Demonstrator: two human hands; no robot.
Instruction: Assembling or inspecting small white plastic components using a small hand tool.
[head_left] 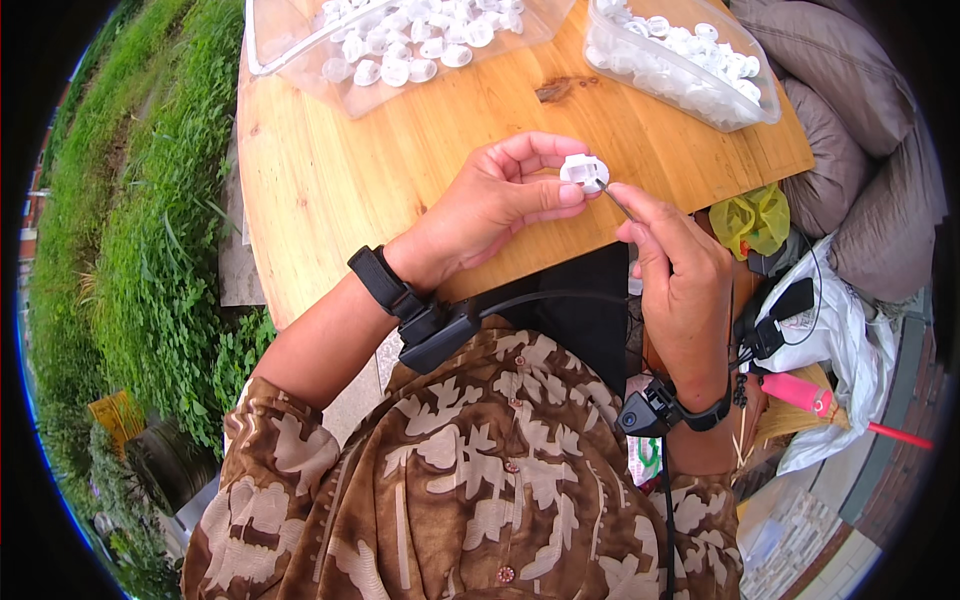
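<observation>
Pinching a small round white plastic part between thumb and fingers of the left hand, above the near side of the wooden tabletop; clamping a thin metal tool in the closed fingers of the right hand, at the tabletop's near edge; pointing its tip into the part's recessed face, too fine to tell whether touching; facing a clear plastic tub of white pieces on the tabletop's far left, and a smaller clear tub, likewise filled, on its far right.
</observation>
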